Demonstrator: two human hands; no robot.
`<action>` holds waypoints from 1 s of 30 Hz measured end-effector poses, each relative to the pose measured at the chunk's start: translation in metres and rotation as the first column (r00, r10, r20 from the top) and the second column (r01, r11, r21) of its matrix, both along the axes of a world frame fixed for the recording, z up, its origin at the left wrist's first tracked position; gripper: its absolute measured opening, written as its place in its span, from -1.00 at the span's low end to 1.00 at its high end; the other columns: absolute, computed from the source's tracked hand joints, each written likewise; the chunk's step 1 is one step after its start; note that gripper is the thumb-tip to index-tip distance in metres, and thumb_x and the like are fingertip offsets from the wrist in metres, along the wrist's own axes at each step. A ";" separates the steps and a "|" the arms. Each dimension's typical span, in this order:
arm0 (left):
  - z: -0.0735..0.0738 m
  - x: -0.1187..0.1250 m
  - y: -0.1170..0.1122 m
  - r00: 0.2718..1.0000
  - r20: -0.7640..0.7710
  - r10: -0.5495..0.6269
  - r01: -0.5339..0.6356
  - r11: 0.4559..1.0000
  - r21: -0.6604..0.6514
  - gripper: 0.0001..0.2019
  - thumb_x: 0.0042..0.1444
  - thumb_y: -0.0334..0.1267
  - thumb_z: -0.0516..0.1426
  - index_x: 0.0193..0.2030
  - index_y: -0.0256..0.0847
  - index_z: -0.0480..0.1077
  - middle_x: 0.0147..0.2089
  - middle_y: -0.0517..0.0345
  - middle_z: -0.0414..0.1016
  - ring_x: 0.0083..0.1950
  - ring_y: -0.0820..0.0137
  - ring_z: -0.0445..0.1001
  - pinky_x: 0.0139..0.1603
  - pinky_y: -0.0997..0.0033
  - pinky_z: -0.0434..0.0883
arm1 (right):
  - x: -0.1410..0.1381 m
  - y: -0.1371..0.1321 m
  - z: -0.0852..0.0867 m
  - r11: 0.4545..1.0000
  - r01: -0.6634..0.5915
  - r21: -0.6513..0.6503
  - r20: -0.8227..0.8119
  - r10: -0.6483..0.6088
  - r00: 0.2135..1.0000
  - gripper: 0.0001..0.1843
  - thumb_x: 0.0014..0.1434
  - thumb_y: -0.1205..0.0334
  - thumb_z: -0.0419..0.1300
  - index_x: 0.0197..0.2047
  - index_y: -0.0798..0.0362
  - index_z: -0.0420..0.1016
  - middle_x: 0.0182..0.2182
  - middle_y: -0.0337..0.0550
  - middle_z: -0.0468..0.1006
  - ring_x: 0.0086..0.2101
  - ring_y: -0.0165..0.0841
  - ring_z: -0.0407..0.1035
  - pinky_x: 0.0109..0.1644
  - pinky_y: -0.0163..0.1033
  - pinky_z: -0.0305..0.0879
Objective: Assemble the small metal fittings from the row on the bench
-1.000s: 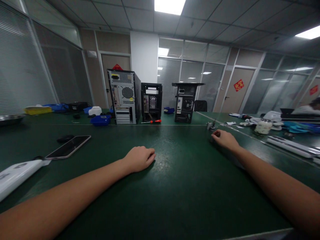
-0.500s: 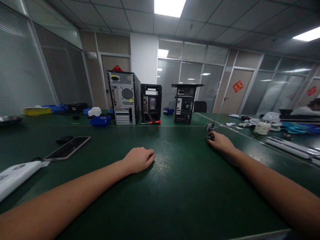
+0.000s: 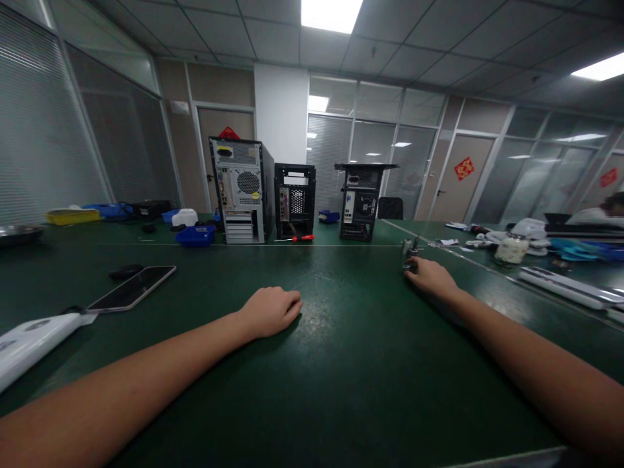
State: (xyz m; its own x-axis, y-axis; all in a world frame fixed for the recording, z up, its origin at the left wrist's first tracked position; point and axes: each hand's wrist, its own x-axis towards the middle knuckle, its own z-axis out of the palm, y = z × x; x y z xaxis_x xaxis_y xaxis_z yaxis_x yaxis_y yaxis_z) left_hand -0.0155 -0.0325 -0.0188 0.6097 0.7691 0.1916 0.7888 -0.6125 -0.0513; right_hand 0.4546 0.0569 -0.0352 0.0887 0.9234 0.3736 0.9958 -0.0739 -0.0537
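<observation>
My left hand (image 3: 273, 312) rests on the green table (image 3: 322, 383), fingers curled in and closed. Nothing shows in it. Farther out to the right, my right hand (image 3: 429, 275) lies low over the table, its thumb and fingers closed around a small dark metal piece (image 3: 410, 264). The fingers cover most of that piece, so its kind cannot be made out. Just behind it stand a small silvery metal cylinder (image 3: 406, 246) and a thin dark upright part (image 3: 416, 244).
Three computer cases, a large one (image 3: 247, 195), a small open one (image 3: 295, 201) and a black one (image 3: 359, 203), stand at the back. A red-handled screwdriver (image 3: 303, 238), blue bin (image 3: 195, 236), phone (image 3: 132, 288) and patterned jar (image 3: 511, 248) lie around. A person (image 3: 597, 213) sits far right.
My left hand keeps its place. The fingers of my right hand have shifted slightly around the small dark metal piece, less of which shows now.
</observation>
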 end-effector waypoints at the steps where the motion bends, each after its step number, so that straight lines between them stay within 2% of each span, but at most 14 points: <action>1: 0.000 0.000 0.000 1.000 0.001 -0.003 0.003 1.000 0.002 -0.68 0.42 -0.09 -0.05 -0.21 -0.15 0.45 -0.36 0.07 0.54 -0.38 0.26 0.51 -0.38 0.36 0.30 | -0.001 0.000 0.000 1.000 0.003 -0.007 0.006 -0.003 1.000 -0.48 0.27 -0.01 0.13 0.20 0.03 0.51 -0.01 0.09 0.64 -0.04 -0.04 0.54 -0.01 -0.03 0.42; 14: 0.000 0.000 -0.001 1.000 -0.005 0.003 -0.003 1.000 0.010 -0.67 0.42 -0.09 -0.06 -0.20 -0.14 0.46 -0.37 0.07 0.54 -0.38 0.25 0.51 -0.35 0.35 0.33 | -0.002 0.000 -0.007 1.000 -0.010 -0.019 -0.004 0.010 1.000 -0.47 0.26 0.10 0.18 0.27 0.01 0.42 0.01 0.10 0.63 -0.04 -0.07 0.54 -0.01 -0.07 0.41; 18: 0.000 0.000 0.000 1.000 -0.007 0.001 -0.001 1.000 0.011 -0.67 0.41 -0.09 -0.06 -0.21 -0.14 0.46 -0.37 0.08 0.54 -0.39 0.25 0.50 -0.36 0.35 0.32 | -0.011 -0.005 -0.003 0.997 -0.072 0.024 -0.036 0.073 0.997 -0.51 0.26 0.13 0.20 0.24 0.05 0.44 0.01 0.07 0.63 0.00 -0.07 0.52 0.06 -0.06 0.38; 24: 0.001 -0.002 0.000 1.000 0.004 -0.003 0.003 1.000 0.001 -0.68 0.42 -0.09 -0.05 -0.19 -0.15 0.46 -0.37 0.09 0.55 -0.39 0.27 0.50 -0.37 0.38 0.31 | -0.049 -0.019 0.010 0.960 -0.258 0.104 -0.106 0.269 0.957 -0.64 0.32 0.10 0.15 0.11 0.03 0.54 -0.03 0.02 0.65 -0.02 -0.11 0.52 0.07 -0.05 0.38; 30: -0.001 -0.001 0.004 1.000 0.007 -0.004 0.004 1.000 0.015 -0.69 0.42 -0.10 -0.04 -0.22 -0.15 0.46 -0.38 0.10 0.54 -0.40 0.27 0.51 -0.38 0.38 0.31 | -0.105 -0.038 0.017 0.861 -0.486 0.149 -0.274 0.508 0.817 -0.68 0.31 0.12 0.20 0.08 -0.02 0.56 -0.02 -0.07 0.64 -0.05 -0.19 0.51 0.07 -0.06 0.39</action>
State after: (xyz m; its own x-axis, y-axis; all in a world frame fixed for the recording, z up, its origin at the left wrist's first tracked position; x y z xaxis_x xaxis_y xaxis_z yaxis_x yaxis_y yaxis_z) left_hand -0.0169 -0.0282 -0.0201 0.6111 0.7639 0.2073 0.7869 -0.6146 -0.0551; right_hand 0.3491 0.0191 -0.0185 -0.2595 0.8449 0.4678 0.8325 0.4412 -0.3350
